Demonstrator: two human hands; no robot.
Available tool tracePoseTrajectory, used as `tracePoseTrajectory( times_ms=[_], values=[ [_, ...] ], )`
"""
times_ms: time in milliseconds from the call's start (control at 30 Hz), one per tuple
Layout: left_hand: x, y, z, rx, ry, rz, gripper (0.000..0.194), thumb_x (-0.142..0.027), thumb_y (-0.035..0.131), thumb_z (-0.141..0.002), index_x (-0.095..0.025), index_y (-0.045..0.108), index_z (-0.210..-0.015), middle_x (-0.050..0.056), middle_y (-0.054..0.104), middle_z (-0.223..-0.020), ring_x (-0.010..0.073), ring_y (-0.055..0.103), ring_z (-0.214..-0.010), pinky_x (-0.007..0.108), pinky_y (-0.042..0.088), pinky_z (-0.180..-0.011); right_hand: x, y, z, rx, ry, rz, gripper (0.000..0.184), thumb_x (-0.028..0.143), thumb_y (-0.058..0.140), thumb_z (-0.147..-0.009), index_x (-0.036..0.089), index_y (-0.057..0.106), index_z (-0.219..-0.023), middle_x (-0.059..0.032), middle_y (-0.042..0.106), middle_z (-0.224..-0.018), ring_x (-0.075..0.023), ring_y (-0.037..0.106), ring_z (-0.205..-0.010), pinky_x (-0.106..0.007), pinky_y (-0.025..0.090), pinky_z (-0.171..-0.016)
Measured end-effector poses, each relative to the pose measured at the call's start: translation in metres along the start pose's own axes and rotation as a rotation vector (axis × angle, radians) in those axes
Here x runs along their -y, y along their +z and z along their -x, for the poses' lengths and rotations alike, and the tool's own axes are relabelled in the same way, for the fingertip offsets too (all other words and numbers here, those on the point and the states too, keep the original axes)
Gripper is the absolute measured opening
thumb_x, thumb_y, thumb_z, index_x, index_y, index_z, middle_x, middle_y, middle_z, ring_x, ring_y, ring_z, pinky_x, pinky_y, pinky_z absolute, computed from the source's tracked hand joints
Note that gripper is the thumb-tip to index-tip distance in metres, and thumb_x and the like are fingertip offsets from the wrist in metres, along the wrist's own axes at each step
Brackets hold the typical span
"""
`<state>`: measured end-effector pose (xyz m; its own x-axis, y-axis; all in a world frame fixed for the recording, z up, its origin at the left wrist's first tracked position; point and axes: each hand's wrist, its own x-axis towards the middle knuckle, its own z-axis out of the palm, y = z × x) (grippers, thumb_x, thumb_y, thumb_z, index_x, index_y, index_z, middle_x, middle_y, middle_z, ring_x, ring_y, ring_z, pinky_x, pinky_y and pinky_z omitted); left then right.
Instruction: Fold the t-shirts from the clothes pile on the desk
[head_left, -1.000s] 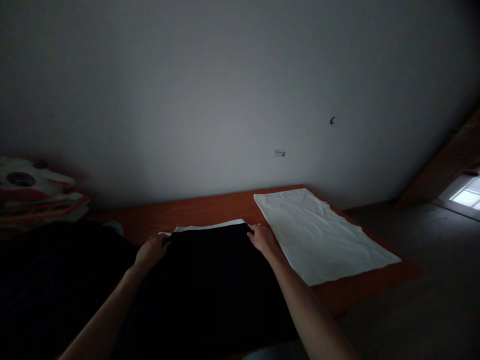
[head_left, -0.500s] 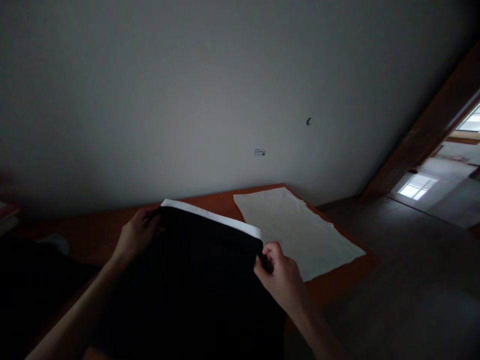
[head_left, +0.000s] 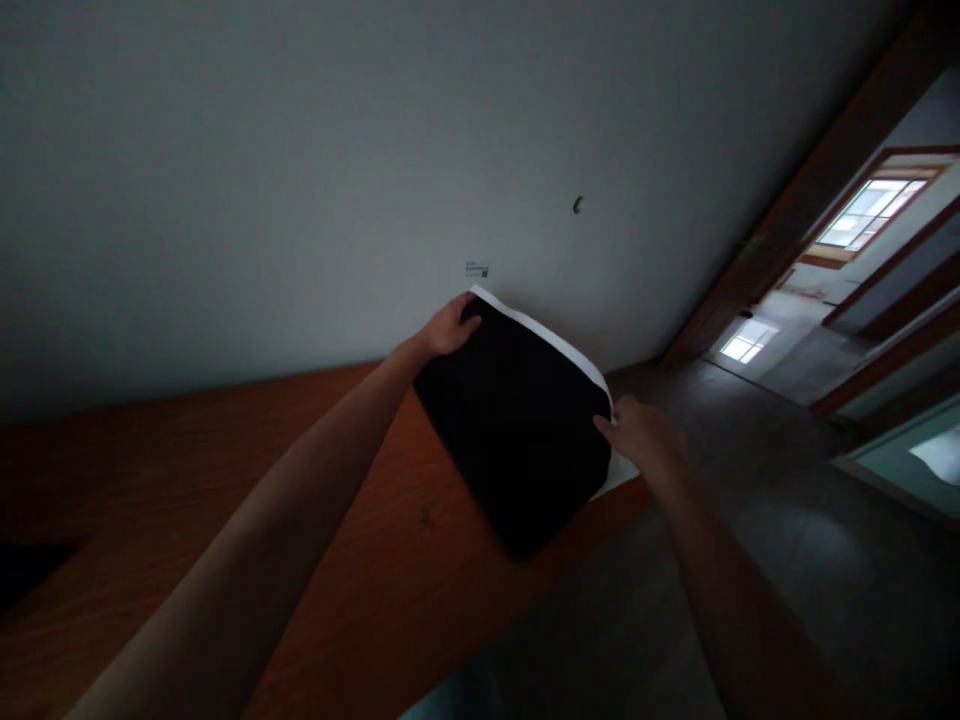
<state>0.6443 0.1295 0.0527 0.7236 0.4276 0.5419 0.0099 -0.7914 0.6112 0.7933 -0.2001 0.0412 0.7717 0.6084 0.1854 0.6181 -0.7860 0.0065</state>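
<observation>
Rightward swings the black cloth (head_left: 517, 430), carried by both your hands toward the table's (head_left: 360, 560) right end, leaving just a corner of the white cloth (head_left: 621, 474) peeking out. Your left hand (head_left: 448, 328) pinches its upper corner, on the wall side; your right hand (head_left: 637, 432) pinches the other, out by the right end. Between them the white edge (head_left: 555, 342) slants down left to right, black fabric dropping toward the table's front edge, your right hand nearer that peeking corner.

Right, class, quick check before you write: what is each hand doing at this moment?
Left hand: closed, gripping one upper corner of the black cloth with a white edge.
Right hand: closed, gripping the opposite corner.
</observation>
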Motion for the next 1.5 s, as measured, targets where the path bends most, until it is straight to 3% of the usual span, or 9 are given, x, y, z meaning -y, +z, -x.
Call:
tracePoseTrajectory(
  times_ms=[133, 267, 500, 733, 833, 967, 1200, 1333, 1500],
  values=[
    [0.007, 0.024, 0.093, 0.317, 0.102, -0.217, 0.031, -0.03, 0.055, -0.095, -0.016, 0.066, -0.121, 0.016, 0.054, -0.149, 0.0308, 0.043, -0.146, 0.051, 0.036, -0.12, -0.008, 0.046, 0.032, 0.146, -0.104, 0.015, 0.031, 0.045, 0.059, -0.094, 0.017, 0.071, -0.101, -0.0152, 0.076, -0.093, -0.0304, 0.074, -0.089, -0.037, 0.05, -0.071],
    [0.02, 0.016, 0.207, 0.332, -0.057, -0.289, 0.029, -0.032, 0.05, -0.098, -0.021, 0.067, -0.119, 0.013, 0.06, -0.144, 0.0278, 0.051, -0.14, 0.048, 0.042, -0.116, 0.018, 0.074, 0.068, 0.224, -0.22, -0.029, 0.025, 0.039, 0.055, -0.097, 0.02, 0.071, -0.098, -0.0126, 0.076, -0.091, -0.028, 0.074, -0.085, -0.033, 0.046, -0.067],
    [0.011, -0.053, 0.359, 0.109, -0.288, -0.438, 0.032, -0.034, 0.043, -0.102, -0.022, 0.066, -0.121, 0.012, 0.066, -0.133, 0.0246, 0.062, -0.123, 0.043, 0.05, -0.109, 0.111, 0.092, 0.103, 0.045, -0.576, -0.338, 0.017, 0.027, 0.049, -0.098, 0.022, 0.065, -0.092, -0.0068, 0.073, -0.093, -0.0212, 0.071, -0.086, -0.029, 0.045, -0.071],
    [-0.024, -0.128, 0.461, -0.071, -0.532, -0.571, 0.029, -0.031, 0.046, -0.098, -0.025, 0.068, -0.117, 0.01, 0.072, -0.122, 0.0268, 0.067, -0.114, 0.045, 0.051, -0.105, 0.215, 0.121, 0.141, 0.22, -0.731, -0.585, 0.022, 0.034, 0.046, -0.097, 0.025, 0.065, -0.101, -0.0049, 0.078, -0.089, -0.0222, 0.075, -0.082, -0.029, 0.047, -0.067],
    [-0.035, -0.145, 0.492, -0.262, -0.668, -0.511, 0.028, -0.033, 0.048, -0.096, -0.024, 0.065, -0.116, 0.01, 0.073, -0.117, 0.0264, 0.068, -0.111, 0.044, 0.054, -0.102, 0.235, 0.133, 0.15, 0.25, -0.68, -0.611, 0.029, 0.041, 0.041, -0.096, 0.026, 0.065, -0.104, -0.0054, 0.078, -0.09, -0.0232, 0.075, -0.081, -0.03, 0.046, -0.063],
    [-0.04, -0.146, 0.508, -0.5, -0.769, -0.414, 0.023, -0.036, 0.047, -0.097, -0.024, 0.062, -0.11, 0.009, 0.074, -0.106, 0.0236, 0.071, -0.098, 0.04, 0.059, -0.089, 0.234, 0.147, 0.15, 0.253, -0.643, -0.71, 0.041, 0.053, 0.038, -0.092, 0.025, 0.064, -0.107, -0.009, 0.078, -0.092, -0.0261, 0.076, -0.082, -0.033, 0.049, -0.065],
    [-0.043, -0.144, 0.513, -0.392, -0.655, -0.597, 0.024, -0.024, 0.054, -0.09, -0.023, 0.063, -0.112, 0.011, 0.071, -0.108, 0.0248, 0.067, -0.102, 0.041, 0.056, -0.094, 0.224, 0.15, 0.14, 0.309, -0.624, -0.787, 0.052, 0.066, 0.039, -0.081, 0.024, 0.065, -0.099, -0.0134, 0.078, -0.085, -0.0317, 0.074, -0.071, -0.039, 0.052, -0.059],
    [-0.055, -0.187, 0.534, -0.555, -0.726, -0.696, 0.027, -0.024, 0.054, -0.091, -0.024, 0.062, -0.116, 0.009, 0.069, -0.112, 0.0233, 0.067, -0.103, 0.04, 0.056, -0.093, 0.223, 0.153, 0.136, 0.33, -0.6, -0.796, 0.05, 0.067, 0.041, -0.079, 0.026, 0.065, -0.094, -0.0144, 0.077, -0.082, -0.0339, 0.073, -0.068, -0.042, 0.053, -0.059],
    [-0.059, -0.277, 0.565, -0.767, -1.054, -0.867, 0.038, -0.021, 0.056, -0.088, -0.019, 0.058, -0.125, 0.014, 0.065, -0.126, 0.0262, 0.067, -0.108, 0.044, 0.051, -0.102, 0.222, 0.159, 0.131, 0.34, -0.572, -0.839, 0.05, 0.071, 0.045, -0.074, 0.028, 0.065, -0.088, -0.0146, 0.078, -0.084, -0.0351, 0.074, -0.072, -0.044, 0.055, -0.062]
  ],
)
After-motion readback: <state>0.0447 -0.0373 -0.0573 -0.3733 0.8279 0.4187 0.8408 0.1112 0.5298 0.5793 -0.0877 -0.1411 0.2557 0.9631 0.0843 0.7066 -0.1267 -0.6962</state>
